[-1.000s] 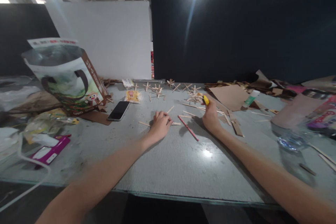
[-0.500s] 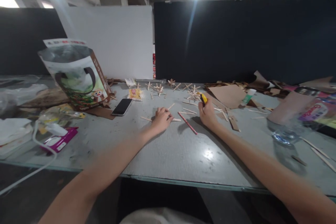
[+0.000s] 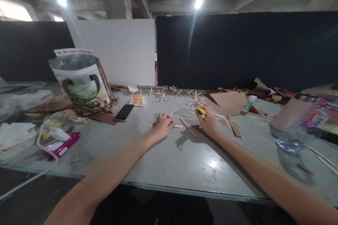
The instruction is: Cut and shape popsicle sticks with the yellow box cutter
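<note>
My left hand [image 3: 163, 125] rests on the grey table with its fingers curled over thin wooden sticks. One light stick [image 3: 178, 126] pokes out to its right, and other ends show at its left and above it. In my right hand [image 3: 208, 122] is a yellow utility knife [image 3: 201, 111], gripped with the fingers closed; its blade cannot be made out. Between the hands lies a red patterned pencil [image 3: 188, 129], slanting towards me. Loose sticks [image 3: 190, 116] lie just left of my right hand. Behind are several crossed-stick pieces [image 3: 160, 95].
A phone [image 3: 124, 113] and a tall printed bag [image 3: 84, 86] stand or lie to the left, near a purple device [image 3: 62, 145] with a white cable. On the right are cardboard [image 3: 229, 102], a glue stick [image 3: 249, 103] and a clear bottle [image 3: 290, 143]. Panels rise behind the table.
The camera view has tilted up, so the table sits lower. My right hand has drawn the knife a little left and tipped it flatter. My left hand stays over the sticks.
</note>
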`<state>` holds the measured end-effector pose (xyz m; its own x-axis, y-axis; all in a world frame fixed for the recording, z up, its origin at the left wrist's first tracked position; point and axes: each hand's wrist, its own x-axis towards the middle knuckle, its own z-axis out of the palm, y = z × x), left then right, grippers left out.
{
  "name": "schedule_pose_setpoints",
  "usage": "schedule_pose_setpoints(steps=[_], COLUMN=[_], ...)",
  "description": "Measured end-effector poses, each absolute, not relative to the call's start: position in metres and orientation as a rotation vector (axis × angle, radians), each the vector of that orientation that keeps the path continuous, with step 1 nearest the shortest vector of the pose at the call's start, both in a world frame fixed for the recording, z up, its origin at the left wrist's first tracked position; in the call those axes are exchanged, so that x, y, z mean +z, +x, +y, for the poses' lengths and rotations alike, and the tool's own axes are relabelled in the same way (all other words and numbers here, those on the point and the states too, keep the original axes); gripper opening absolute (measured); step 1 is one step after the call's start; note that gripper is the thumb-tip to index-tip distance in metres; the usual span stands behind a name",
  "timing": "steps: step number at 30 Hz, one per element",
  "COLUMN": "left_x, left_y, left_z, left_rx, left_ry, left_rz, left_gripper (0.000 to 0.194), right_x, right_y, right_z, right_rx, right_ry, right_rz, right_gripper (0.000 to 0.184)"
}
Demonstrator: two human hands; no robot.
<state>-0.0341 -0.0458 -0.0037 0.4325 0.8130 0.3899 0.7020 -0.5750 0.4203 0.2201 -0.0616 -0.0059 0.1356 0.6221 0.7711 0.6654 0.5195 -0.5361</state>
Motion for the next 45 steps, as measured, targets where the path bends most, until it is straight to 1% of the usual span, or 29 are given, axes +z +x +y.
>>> schedule_pose_setpoints(steps=[7, 14, 16, 19, 23, 31, 37, 41, 45], left_x=[-0.002, -0.001, -0.002, -0.001, 0.001, 0.007, 0.019, 0.023, 0.021], left_y=[-0.036, -0.034, -0.035, -0.036, -0.037, -0.036, -0.041, -0.04, -0.034], left_z=[-0.047, -0.044, -0.043, -0.043, -0.042, -0.049, -0.067, -0.072, -0.078], left_rx=[0.844, 0.828, 0.827, 0.813, 0.779, 0.731, 0.77, 0.679, 0.578], left_ry=[2.474, 2.465, 2.463, 2.471, 2.498, 2.56, 2.595, 2.607, 2.644], left_rz=[1.331, 1.326, 1.324, 1.311, 1.278, 1.289, 1.486, 1.559, 1.552], left_gripper=[0.009, 0.013, 0.014, 0.018, 0.022, 0.019, 0.031, 0.03, 0.027], right_x=[0.0, 0.008, 0.006, 0.003, 0.002, 0.003, 0.003, 0.0, -0.003], right_y=[0.214, 0.19, 0.18, 0.167, 0.16, 0.159, 0.162, 0.162, 0.163], right_z=[-0.066, -0.076, -0.083, -0.092, -0.095, -0.093, -0.094, -0.09, -0.088], right_rx=[0.073, 0.309, 0.406, 0.528, 0.619, 0.642, 0.638, 0.619, 0.607], right_ry=[-1.151, -1.118, -1.101, -1.075, -1.07, -1.107, -1.123, -1.126, -1.126], right_rz=[-1.456, -1.335, -1.38, -1.469, -1.535, -1.492, -1.473, -1.447, -1.434], right_gripper=[0.048, 0.069, 0.069, 0.063, 0.058, 0.061, 0.067, 0.072, 0.072])
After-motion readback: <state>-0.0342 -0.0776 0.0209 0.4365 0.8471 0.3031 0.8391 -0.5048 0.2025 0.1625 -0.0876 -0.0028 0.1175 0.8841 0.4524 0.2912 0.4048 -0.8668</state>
